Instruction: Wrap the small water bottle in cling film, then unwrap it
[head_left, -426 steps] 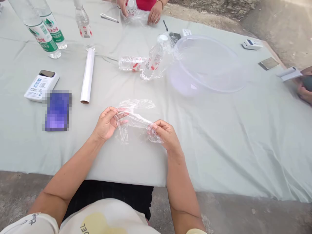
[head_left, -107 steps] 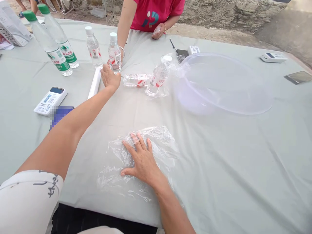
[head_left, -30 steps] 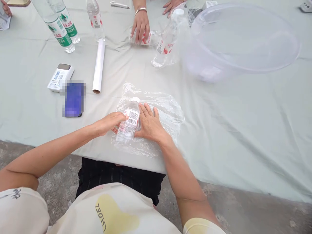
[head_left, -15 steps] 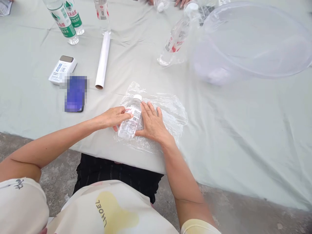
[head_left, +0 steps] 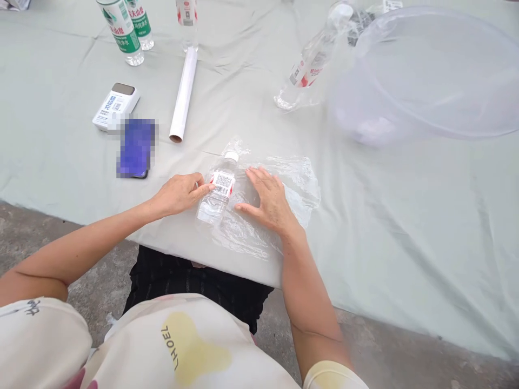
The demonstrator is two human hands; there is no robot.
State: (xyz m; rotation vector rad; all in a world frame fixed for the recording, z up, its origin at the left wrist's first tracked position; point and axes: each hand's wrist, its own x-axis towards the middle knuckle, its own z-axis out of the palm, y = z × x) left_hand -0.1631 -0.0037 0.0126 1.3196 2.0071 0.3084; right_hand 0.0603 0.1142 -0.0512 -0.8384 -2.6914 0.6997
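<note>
A small clear water bottle [head_left: 221, 186] with a white cap and a red-and-white label lies on its side on a sheet of clear plastic film [head_left: 298, 175]. My left hand [head_left: 182, 192] is at its left side, fingers curled and the thumb against the label; the undersides of those fingers are hidden. To the right of the bottle, my right hand [head_left: 270, 202] rests over the wrinkled film with its fingers stretched out and thumb apart. A small gap separates it from the bottle.
A roll of cling film [head_left: 184, 97] lies ahead, near a phone [head_left: 137, 148] and a white box-shaped device [head_left: 115, 105]. Green-labelled bottles [head_left: 125, 35] stand at the back left. A film-wrapped bottle [head_left: 304, 73] and a large translucent basin [head_left: 360, 116] are on the right.
The bottle has rolled slightly left, turning more of its barcode side up. My left thumb has drawn back towards its edge. My right hand has moved right, away from the bottle.
</note>
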